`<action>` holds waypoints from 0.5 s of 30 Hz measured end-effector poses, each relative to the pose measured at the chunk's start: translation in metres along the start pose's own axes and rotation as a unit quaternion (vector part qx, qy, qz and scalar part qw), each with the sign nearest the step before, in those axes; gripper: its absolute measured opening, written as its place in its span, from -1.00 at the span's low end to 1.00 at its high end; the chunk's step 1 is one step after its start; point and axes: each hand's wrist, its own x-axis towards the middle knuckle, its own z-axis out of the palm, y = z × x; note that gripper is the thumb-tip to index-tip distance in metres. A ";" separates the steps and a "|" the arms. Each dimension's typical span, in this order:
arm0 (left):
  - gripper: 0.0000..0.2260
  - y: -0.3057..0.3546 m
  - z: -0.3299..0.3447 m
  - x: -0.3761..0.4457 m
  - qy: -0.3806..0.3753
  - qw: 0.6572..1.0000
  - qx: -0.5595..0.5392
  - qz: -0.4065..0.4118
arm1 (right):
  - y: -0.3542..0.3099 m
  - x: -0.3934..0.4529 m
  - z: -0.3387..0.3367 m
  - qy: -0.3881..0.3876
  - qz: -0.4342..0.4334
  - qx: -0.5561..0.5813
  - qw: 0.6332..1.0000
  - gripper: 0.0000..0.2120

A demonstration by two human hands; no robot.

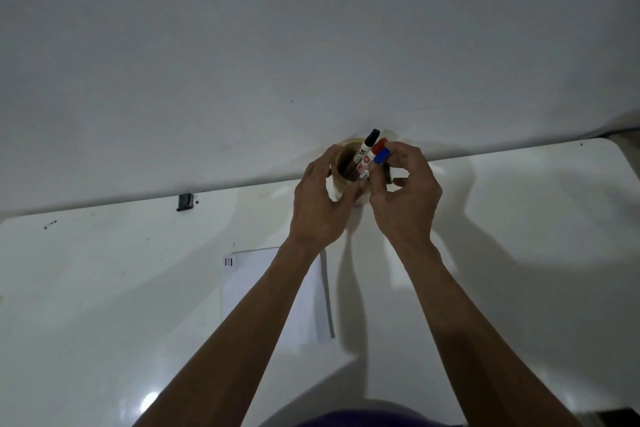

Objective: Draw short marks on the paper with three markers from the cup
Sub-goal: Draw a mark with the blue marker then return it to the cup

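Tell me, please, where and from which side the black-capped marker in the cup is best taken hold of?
Take the black-capped marker by its cap end and upper barrel, coming from above. It stands tilted in the cup with only that end above the rim. The red marker and blue marker crowd its right, by the right hand, so a pinch from the left seems clearest.

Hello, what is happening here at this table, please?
A person steadies a cup with the left hand while the right hand grips the blue-capped marker at the cup's mouth. The black marker and red marker stand in the cup. The paper nearby already carries three short marks in one corner.
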 end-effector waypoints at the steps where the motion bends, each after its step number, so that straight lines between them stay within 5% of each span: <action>1: -0.45 -0.001 0.000 0.000 0.001 1.000 0.000 -0.001 | 0.001 0.000 0.001 0.002 0.005 0.003 1.000 -0.70; 15: -0.42 -0.003 -0.004 0.000 -0.005 1.000 0.008 -0.015 | -0.004 0.000 -0.008 -0.017 0.030 0.052 0.998 -0.62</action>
